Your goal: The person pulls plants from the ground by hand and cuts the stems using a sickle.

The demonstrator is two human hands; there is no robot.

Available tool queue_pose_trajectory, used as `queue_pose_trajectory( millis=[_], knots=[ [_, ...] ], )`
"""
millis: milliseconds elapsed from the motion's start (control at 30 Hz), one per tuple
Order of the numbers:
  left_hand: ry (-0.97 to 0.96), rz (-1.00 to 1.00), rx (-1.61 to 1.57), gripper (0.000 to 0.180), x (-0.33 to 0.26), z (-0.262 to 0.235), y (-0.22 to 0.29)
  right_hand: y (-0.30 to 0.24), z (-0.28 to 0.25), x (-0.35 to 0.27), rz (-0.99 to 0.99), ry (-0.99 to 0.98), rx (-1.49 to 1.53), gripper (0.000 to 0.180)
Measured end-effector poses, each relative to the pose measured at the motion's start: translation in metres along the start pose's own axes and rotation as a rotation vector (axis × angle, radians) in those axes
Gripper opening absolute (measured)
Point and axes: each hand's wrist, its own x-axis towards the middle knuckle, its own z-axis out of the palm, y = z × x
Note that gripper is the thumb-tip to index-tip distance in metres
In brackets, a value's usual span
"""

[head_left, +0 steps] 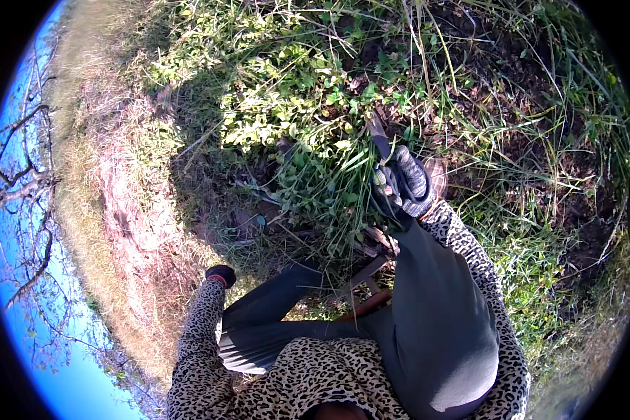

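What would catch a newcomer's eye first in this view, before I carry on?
Probably the gloved right hand right of centre, gripping a dark blade that points up into a clump of green weeds. Next, the leopard-print sleeves and dark trousers filling the lower edge, with the gloved left hand low at the left over dry grass.

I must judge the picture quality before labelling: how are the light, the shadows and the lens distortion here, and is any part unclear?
Head view: hard sunlight on the weeds, deep shadow over the middle ground. The fisheye bends the dry ground and sky around a black rim. The gloved right hand grips a dark tool, its shape unclear; the left hand is small and dim.
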Motion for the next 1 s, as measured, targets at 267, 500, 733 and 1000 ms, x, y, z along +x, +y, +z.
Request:
queue_pose_trajectory(
  millis=[267,500,733,1000],
  knots=[
    [1.131,0.261,-0.561,0.033,-0.086,-0.169,0.087,-0.002,0.005,-0.031,-0.146,0.065,-0.141,0.049],
    [1.271,0.629,-0.808,0.027,-0.155,-0.329,0.223,0.006,-0.014,-0.018,-0.182,-0.063,-0.252,0.048],
    [0.842,0.463,-0.654,0.063,-0.158,-0.408,0.304,0.006,-0.011,-0.025,-0.147,-0.063,-0.019,0.048],
    [1.082,0.499,-0.745,0.037,-0.115,-0.407,0.284,0.012,0.001,-0.023,-0.005,0.044,-0.261,0.057]
  ],
)
